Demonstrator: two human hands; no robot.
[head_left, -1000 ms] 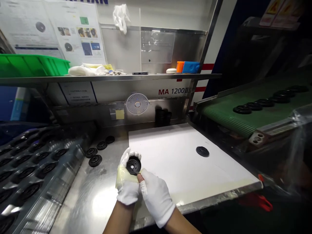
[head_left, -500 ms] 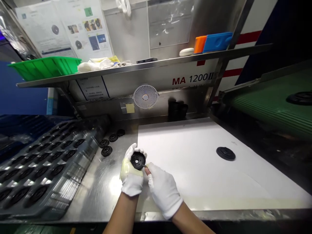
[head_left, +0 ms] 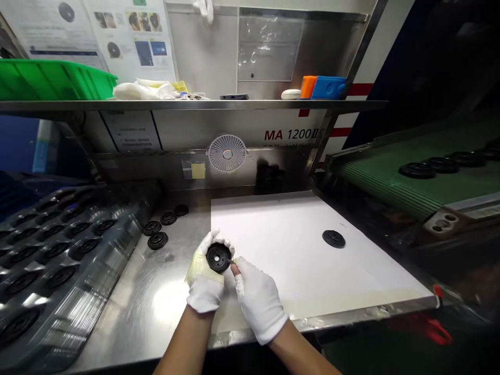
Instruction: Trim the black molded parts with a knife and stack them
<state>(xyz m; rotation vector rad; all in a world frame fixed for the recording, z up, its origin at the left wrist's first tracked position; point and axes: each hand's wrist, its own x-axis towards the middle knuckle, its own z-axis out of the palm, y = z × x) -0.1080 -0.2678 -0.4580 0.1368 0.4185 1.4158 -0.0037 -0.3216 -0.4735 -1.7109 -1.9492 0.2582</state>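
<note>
My left hand [head_left: 203, 276], in a white glove with yellowish tape around the fingers, grips a round black rubber part [head_left: 219, 257] with a central hole. My right hand [head_left: 258, 299], also white-gloved, pinches a thin pick [head_left: 232, 261] whose tip meets the part's rim. A white board [head_left: 273, 245] lies just beyond and to the right of my hands, with a black disc [head_left: 334, 238] on it, out of reach of both fingertips. The part's underside is hidden by my left hand.
Three ribbed black parts [head_left: 158, 240] sit on the steel bench [head_left: 136, 307] to the left, beside a plastic tray of black parts [head_left: 58, 255]. A green conveyor [head_left: 390, 179] carries several black parts at right. A shelf [head_left: 195, 104] holds a green bin [head_left: 50, 80].
The whole view has shifted slightly as my head moved. My hands stay close together, with the same grip on the black part and the pick still at its rim.
</note>
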